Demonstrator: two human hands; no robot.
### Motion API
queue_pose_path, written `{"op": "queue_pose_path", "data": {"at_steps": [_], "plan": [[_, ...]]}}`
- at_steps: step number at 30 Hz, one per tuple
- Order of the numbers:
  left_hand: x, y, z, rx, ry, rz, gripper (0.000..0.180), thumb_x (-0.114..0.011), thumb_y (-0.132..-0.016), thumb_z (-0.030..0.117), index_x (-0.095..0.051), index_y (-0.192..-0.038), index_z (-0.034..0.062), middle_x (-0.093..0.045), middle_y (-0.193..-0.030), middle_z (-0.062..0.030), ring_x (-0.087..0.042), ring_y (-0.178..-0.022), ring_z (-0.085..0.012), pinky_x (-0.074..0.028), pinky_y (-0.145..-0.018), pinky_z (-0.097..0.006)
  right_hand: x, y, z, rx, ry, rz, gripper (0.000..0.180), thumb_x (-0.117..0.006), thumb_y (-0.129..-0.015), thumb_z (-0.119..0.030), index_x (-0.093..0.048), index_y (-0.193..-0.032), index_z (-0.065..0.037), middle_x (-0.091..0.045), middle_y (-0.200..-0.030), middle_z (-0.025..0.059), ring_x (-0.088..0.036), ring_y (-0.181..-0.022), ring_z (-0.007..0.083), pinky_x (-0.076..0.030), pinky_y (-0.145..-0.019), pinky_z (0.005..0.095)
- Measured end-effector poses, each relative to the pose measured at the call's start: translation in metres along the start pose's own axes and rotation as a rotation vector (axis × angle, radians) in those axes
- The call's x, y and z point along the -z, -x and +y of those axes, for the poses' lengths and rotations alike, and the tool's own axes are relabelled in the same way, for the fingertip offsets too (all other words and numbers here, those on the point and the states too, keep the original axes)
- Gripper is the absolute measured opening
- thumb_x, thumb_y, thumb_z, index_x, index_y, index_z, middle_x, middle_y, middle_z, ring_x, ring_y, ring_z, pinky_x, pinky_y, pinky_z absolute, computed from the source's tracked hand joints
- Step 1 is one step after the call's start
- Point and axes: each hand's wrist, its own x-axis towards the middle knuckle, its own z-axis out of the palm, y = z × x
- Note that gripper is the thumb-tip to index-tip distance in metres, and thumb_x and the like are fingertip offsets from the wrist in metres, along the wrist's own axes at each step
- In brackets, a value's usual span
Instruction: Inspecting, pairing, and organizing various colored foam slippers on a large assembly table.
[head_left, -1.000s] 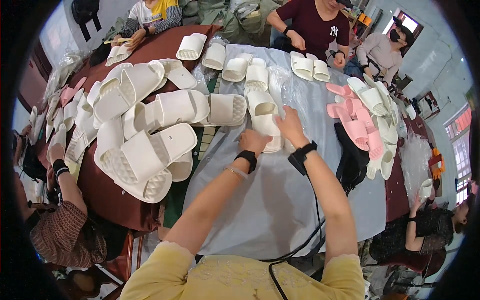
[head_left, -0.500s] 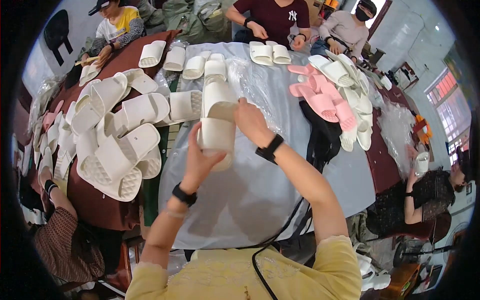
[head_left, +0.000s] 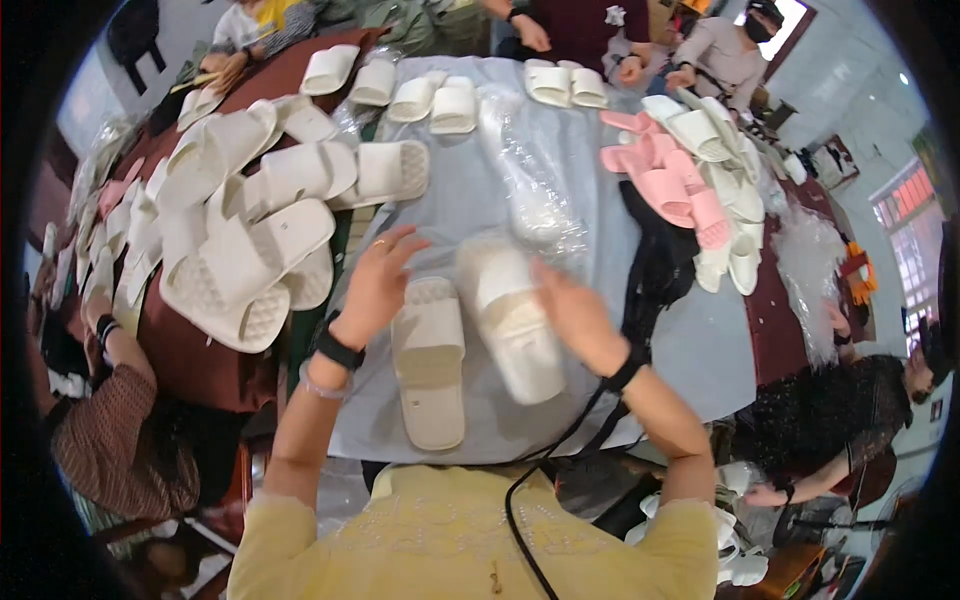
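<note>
A cream slide slipper (head_left: pixel 432 400) lies flat on the grey table cover, its strap toward the middle. Just beside its upper end, my left hand (head_left: pixel 375 285) is raised with fingers apart and holds nothing. A second cream slipper (head_left: pixel 522 345), blurred by motion and tilted, is to its right. My right hand (head_left: pixel 580 320) is closed on the edge of this second slipper near its strap; the fingertips are smeared.
A big heap of cream slippers (head_left: pixel 230 270) covers the brown cloth at left. Pink slippers (head_left: pixel 665 190) and more white ones (head_left: pixel 735 180) are piled at right, next to black straps (head_left: pixel 655 240). Clear plastic wrap (head_left: pixel 525 180) lies mid-table. Co-workers sit around the table.
The two slippers held together have come apart. One now lies on the table, released by my left hand; my right hand has moved right and nearer with the other. The view has shifted.
</note>
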Motion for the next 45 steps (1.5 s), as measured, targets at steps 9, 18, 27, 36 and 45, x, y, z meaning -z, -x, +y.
{"op": "queue_pose_path", "data": {"at_steps": [9,18,27,36,45], "plan": [[-0.041,0.114,0.029,0.315,-0.14,-0.031,0.087,-0.075,-0.067,0.013,-0.021,-0.135,-0.002,-0.027,-0.134,-0.0312,-0.027,-0.125,-0.0455,-0.029,-0.101,-0.045,-0.008,0.038,-0.009,-0.007,-0.432,-0.492,0.047,-0.045,-0.091,-0.035,-0.038,-0.118,0.003,-0.058,-0.088,0.0262,-0.057,-0.078,0.0418,-0.045,-0.069,0.0468],[-0.057,0.103,0.018,0.378,-0.015,-0.036,0.104,-0.079,-0.055,0.004,-0.013,-0.136,0.0001,-0.012,-0.137,-0.0339,-0.019,-0.128,-0.0457,-0.026,-0.104,-0.045,0.085,-0.02,0.107,0.025,0.019,0.133,0.025,-0.051,-0.085,-0.025,-0.061,-0.101,-0.009,-0.062,-0.092,0.0138,-0.059,-0.088,0.0324,-0.047,-0.076,0.0402],[-0.054,0.091,0.023,0.442,-0.056,-0.036,0.1,-0.081,-0.051,0.005,-0.022,-0.131,-0.0019,-0.02,-0.134,-0.0335,-0.027,-0.124,-0.0455,-0.03,-0.101,-0.044,0.113,-0.102,0.321,-0.284,0.316,-0.049,0.061,-0.055,-0.073,-0.006,-0.043,-0.128,-0.029,-0.055,-0.119,0.0068,-0.048,-0.115,0.0258,-0.044,-0.09,0.0408],[-0.053,0.088,0.01,0.426,-0.008,-0.081,0.101,-0.082,-0.05,0.005,-0.024,-0.132,0.0023,-0.016,-0.138,-0.0289,-0.03,-0.123,-0.0434,-0.034,-0.099,-0.043,0.219,-0.086,0.301,-0.159,0.171,0.211,0.063,-0.052,-0.069,0.001,-0.045,-0.128,-0.019,-0.055,-0.12,0.0085,-0.053,-0.107,0.0276,-0.045,-0.085,0.0362],[-0.051,0.088,0.006,0.425,-0.056,-0.081,0.101,-0.082,-0.049,0.009,-0.025,-0.133,0.0032,-0.02,-0.137,-0.0288,-0.032,-0.122,-0.0443,-0.034,-0.099,-0.043,0.124,-0.158,0.277,-0.19,0.53,-0.409,0.069,-0.07,-0.061,-0.027,-0.044,-0.124,-0.018,-0.058,-0.108,0.0141,-0.058,-0.097,0.0331,-0.046,-0.082,0.0443]]}}
